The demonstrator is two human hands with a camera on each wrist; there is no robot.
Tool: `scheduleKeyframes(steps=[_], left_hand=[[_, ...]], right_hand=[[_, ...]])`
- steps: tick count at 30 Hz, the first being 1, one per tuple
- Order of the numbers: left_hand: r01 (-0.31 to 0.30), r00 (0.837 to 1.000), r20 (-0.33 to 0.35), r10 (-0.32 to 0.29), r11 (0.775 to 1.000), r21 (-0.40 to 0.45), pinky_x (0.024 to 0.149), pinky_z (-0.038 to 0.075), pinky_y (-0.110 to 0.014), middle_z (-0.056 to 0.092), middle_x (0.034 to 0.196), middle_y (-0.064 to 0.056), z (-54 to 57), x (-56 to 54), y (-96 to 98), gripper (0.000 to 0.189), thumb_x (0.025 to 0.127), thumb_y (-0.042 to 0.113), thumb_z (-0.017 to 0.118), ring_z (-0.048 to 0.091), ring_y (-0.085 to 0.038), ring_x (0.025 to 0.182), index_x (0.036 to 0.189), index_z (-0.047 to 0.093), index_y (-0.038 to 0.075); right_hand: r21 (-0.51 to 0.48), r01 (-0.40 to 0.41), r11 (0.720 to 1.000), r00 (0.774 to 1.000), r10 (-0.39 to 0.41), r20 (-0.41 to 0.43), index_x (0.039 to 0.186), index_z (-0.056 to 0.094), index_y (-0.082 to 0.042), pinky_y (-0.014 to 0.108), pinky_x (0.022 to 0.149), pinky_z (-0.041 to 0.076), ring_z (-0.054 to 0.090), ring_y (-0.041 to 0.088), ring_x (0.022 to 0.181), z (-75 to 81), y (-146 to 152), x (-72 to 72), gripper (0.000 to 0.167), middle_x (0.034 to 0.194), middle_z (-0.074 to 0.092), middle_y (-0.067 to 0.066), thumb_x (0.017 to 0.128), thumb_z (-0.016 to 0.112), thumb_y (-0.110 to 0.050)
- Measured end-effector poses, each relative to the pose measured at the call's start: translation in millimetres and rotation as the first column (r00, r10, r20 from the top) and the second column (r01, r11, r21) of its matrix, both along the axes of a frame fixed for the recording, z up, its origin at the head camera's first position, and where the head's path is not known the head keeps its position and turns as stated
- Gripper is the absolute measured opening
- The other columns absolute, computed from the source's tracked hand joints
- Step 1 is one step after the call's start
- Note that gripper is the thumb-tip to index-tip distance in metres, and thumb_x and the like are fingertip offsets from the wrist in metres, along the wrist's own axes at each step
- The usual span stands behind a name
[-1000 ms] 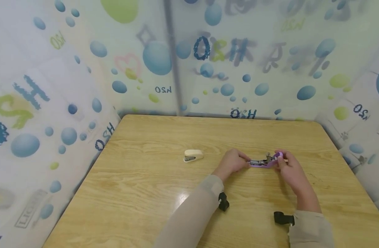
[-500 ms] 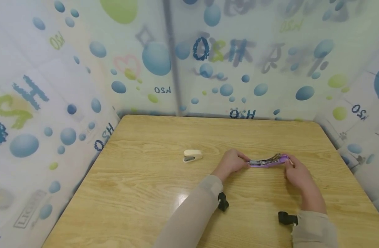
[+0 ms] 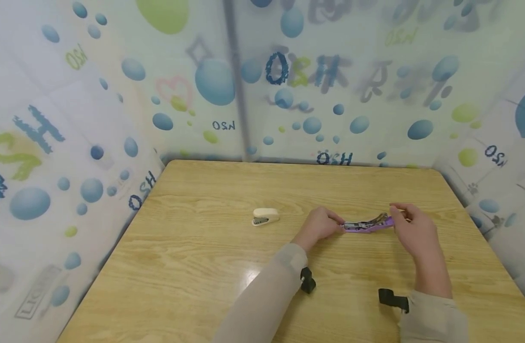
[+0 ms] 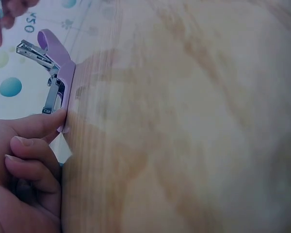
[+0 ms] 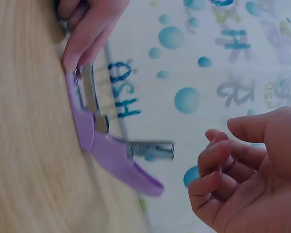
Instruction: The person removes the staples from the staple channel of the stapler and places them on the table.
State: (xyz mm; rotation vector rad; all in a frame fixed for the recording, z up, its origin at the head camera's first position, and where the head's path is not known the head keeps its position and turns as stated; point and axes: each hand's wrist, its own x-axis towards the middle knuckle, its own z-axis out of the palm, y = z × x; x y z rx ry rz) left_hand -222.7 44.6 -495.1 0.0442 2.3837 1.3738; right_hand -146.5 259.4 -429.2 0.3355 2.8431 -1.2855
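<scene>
A purple stapler [image 3: 364, 228] lies folded wide open on the table, its metal inner parts showing. My left hand [image 3: 319, 226] pinches its left end between thumb and forefinger, low against the tabletop. In the left wrist view, the purple cover [image 4: 54, 46] tilts up and the metal magazine [image 4: 36, 52] sticks out from it. My right hand [image 3: 416, 232] is by the far end of the cover. The right wrist view shows a gap between that hand [image 5: 247, 170] and the stapler [image 5: 114, 158]; its fingers are loosely bent around nothing.
A small cream stapler [image 3: 265, 216] sits on the wooden table [image 3: 193, 247], left of my left hand. Printed curtains [image 3: 361, 95] hang behind the table and at both sides. Each wrist carries a black camera mount [image 3: 307, 280].
The right hand has released the purple cover after moving right with it. The cover has swung out flatter, and the metal part that stood upright now leans along it. The left hand stays put.
</scene>
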Motion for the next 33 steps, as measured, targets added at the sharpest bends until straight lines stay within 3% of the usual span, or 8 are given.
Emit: scheduleKeyframes(steps=[4, 10, 18, 22, 33], left_hand=[[0.005, 1.000, 0.000, -0.005, 1.000, 0.015, 0.049, 0.042, -0.029, 0.073, 0.074, 0.006, -2.0, 0.2, 0.0, 0.011, 0.085, 0.018, 0.091, 0.049, -0.012, 0.048, 0.094, 0.087, 0.023], [0.000, 1.000, 0.004, 0.000, 1.000, -0.002, 0.049, 0.044, -0.028, 0.075, 0.085, 0.008, -6.9, 1.7, 2.2, 0.012, 0.084, 0.019, 0.092, 0.052, -0.012, 0.049, 0.093, 0.087, 0.025], [-0.003, 1.000, -0.015, 0.003, 1.000, -0.002, 0.046, 0.038, -0.027, 0.068, 0.063, 0.004, -5.8, 1.3, 5.3, 0.012, 0.084, 0.017, 0.091, 0.048, -0.012, 0.045, 0.092, 0.086, 0.025], [-0.003, 1.000, -0.016, 0.003, 1.000, -0.001, 0.046, 0.038, -0.027, 0.068, 0.063, 0.005, -4.5, 0.1, 4.7, 0.012, 0.085, 0.017, 0.091, 0.048, -0.012, 0.045, 0.092, 0.087, 0.025], [0.002, 1.000, -0.023, -0.002, 1.000, -0.014, 0.047, 0.041, -0.025, 0.072, 0.077, 0.008, -1.2, -1.4, 0.6, 0.012, 0.085, 0.018, 0.091, 0.050, -0.011, 0.046, 0.095, 0.087, 0.024]], right_hand=[[-0.070, -0.012, 0.997, 1.000, 0.012, -0.004, 0.150, 0.056, -0.002, 0.030, 0.062, 0.050, 0.062, 0.009, 0.076, 4.6, -18, -0.5, 0.064, 0.108, 0.068, 0.011, 0.112, 0.042, -0.052], [-0.121, -0.042, 0.992, 0.997, 0.050, 0.066, 0.147, 0.057, 0.000, 0.029, 0.064, 0.052, 0.065, 0.018, 0.080, -9.7, -34, -1.8, 0.058, 0.105, 0.071, 0.011, 0.113, 0.046, -0.045], [-0.187, -0.088, 0.978, 0.987, 0.111, 0.119, 0.146, 0.054, 0.006, 0.028, 0.068, 0.052, 0.064, 0.018, 0.076, -27.8, -38, -7.7, 0.053, 0.095, 0.071, 0.007, 0.115, 0.044, -0.035], [-0.225, -0.099, 0.969, 0.982, 0.132, 0.135, 0.144, 0.054, 0.010, 0.028, 0.067, 0.056, 0.065, 0.015, 0.074, -33.2, -39, -10.8, 0.048, 0.095, 0.072, 0.009, 0.116, 0.045, -0.028], [-0.174, -0.116, 0.978, 0.976, 0.145, 0.161, 0.138, 0.056, 0.010, 0.026, 0.062, 0.049, 0.062, 0.014, 0.072, -41.9, -46, -15.5, 0.040, 0.088, 0.069, 0.008, 0.114, 0.044, -0.020]])
